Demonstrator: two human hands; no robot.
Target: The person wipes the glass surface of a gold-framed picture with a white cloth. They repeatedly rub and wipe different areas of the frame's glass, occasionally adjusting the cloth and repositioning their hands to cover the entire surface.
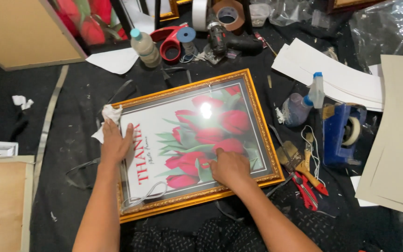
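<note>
Gold picture frame (197, 144) lies flat on the black work cloth (71, 140), centre of view. Long axis runs near-left to far-right; print's top edge faces right. Ornate gilt moulding, thin dark inner border, glazed print of red tulips with green leaves on white; a glare spot sits on the glass.

Left hand (115, 142): flat on the frame's left edge, fingers spread, white crumpled cloth (109, 116) under the fingertips.

Right hand (230, 167): loosely curled, pressed on the glass near the frame's near-right edge; what it pinches, cannot tell.

Right of frame: paintbrush (289, 154), red-handled pliers (306, 189), blue tape dispenser (341, 135), spray bottle (299, 106). Far side: plastic bottle (144, 46), drill (225, 39).
</note>
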